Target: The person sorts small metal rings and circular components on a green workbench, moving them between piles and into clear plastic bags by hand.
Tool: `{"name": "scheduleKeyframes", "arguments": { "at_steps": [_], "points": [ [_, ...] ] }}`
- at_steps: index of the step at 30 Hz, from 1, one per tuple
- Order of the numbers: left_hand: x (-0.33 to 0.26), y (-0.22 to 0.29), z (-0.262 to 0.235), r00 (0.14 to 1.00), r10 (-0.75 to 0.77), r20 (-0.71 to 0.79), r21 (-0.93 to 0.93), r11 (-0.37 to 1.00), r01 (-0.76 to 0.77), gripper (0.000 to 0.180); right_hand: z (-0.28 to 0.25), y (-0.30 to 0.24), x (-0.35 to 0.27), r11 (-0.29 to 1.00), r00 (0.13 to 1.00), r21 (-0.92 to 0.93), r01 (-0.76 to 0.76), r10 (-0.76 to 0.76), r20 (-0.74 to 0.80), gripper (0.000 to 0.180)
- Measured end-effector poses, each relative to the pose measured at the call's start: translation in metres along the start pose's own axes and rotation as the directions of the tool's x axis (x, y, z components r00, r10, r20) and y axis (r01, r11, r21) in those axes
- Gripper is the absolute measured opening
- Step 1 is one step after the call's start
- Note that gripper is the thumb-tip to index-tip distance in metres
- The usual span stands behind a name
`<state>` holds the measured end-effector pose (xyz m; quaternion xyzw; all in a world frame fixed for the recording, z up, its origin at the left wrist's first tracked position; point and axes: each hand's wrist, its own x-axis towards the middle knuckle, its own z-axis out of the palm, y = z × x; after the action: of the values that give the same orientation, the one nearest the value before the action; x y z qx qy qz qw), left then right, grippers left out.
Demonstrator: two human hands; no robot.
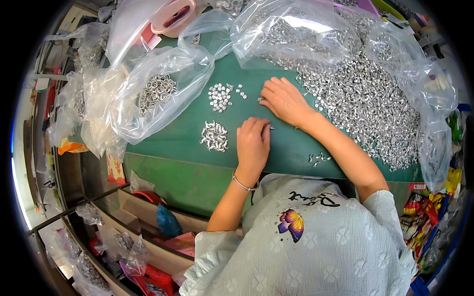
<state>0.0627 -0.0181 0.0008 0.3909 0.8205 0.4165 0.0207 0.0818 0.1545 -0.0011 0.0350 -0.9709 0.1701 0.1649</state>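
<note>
My left hand [253, 143] rests on the green tabletop [182, 143], fingers pinched on a small silver metal piece whose end shows at the fingertips. Farther off and to the right, my right hand [285, 102] is closed, with a bit of silver metal showing at its fingertips; the rest is hidden by the fingers. To the left of my left hand lies a pile of curved silver metal pieces [214, 136]. Beyond it sits a group of small blocky silver pieces [219, 97]. Several loose curved pieces [318, 159] lie below my right forearm.
A large heap of silver metal pieces [365, 103] spreads over the right side, spilling from clear plastic bags [296, 34]. An opened clear bag [182, 93] at left holds silver rings [158, 92]. A pink container [173, 17] stands at the back; an open drawer [143, 217] sits below left.
</note>
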Motion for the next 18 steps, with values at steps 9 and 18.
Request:
{"name": "scheduleKeyframes", "arguments": {
  "at_steps": [9,18],
  "points": [
    [-0.001,0.0,0.0,1.0,-0.003,-0.01,0.015,1.0,0.003,0.01,-0.036,0.006,-0.019,0.975,0.988,0.158,-0.154,0.153,0.019,0.012],
    [0.002,0.023,0.008,0.994,0.026,0.105,-0.068,0.998,-0.019,0.026,-0.058,-0.008,-0.061,0.964,0.977,0.242,-0.11,0.06,0.204,0.011]
  ]
}}
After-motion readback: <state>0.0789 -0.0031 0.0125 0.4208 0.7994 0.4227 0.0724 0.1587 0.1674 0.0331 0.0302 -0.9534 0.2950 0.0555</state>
